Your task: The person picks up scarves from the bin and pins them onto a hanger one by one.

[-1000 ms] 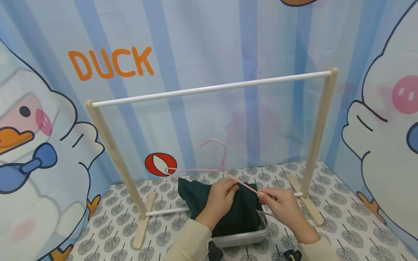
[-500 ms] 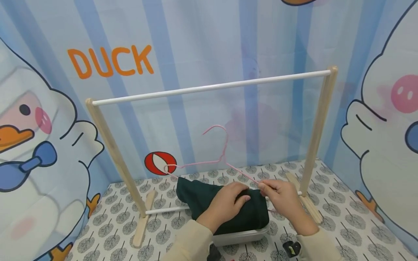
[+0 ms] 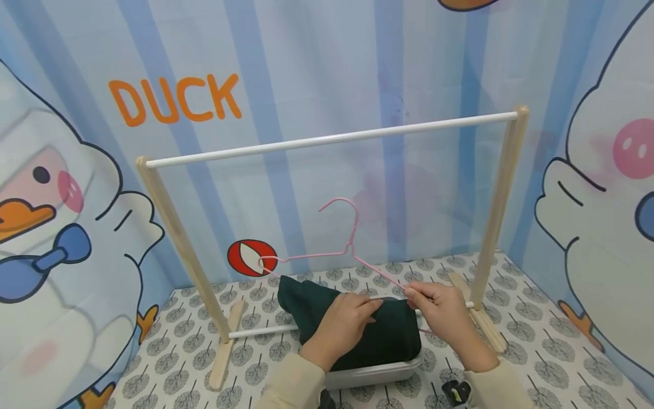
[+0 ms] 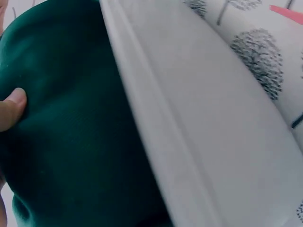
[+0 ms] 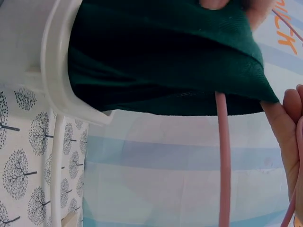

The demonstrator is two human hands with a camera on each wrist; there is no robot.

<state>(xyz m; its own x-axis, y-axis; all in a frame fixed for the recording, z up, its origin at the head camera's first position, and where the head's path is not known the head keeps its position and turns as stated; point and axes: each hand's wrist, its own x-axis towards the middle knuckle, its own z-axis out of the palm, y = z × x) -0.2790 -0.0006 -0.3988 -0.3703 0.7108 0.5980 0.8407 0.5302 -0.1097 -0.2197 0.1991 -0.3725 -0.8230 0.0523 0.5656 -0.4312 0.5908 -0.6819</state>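
A dark green cloth (image 3: pixel 393 329) is draped through a pink wire hanger (image 3: pixel 317 256) and hangs down into a white tub (image 3: pixel 378 375). My left hand (image 3: pixel 342 326) pinches the cloth near its upper edge; in the left wrist view the thumb (image 4: pixel 16 106) lies on its front face. With thumb and fingers, my right hand (image 3: pixel 441 315) holds the hanger at its right shoulder, beside the cloth's top right corner. In the right wrist view the hanger's lower bar (image 5: pixel 223 161) runs in under the cloth. Overhead, the hanger's hook points up and left.
Behind the tub stands a drying rack with wooden posts (image 3: pixel 498 210) and a white top rail (image 3: pixel 332 138). Its lower rail (image 3: pixel 263 331) passes behind the cloth. A patterned cloth (image 3: pixel 255 372) covers the table, and a duck-printed curtain (image 3: pixel 317 74) surrounds it.
The hanger's hook has risen, and the cloth's right part has spread rightward toward my right hand. My left hand moved right along the cloth, then back left a little.
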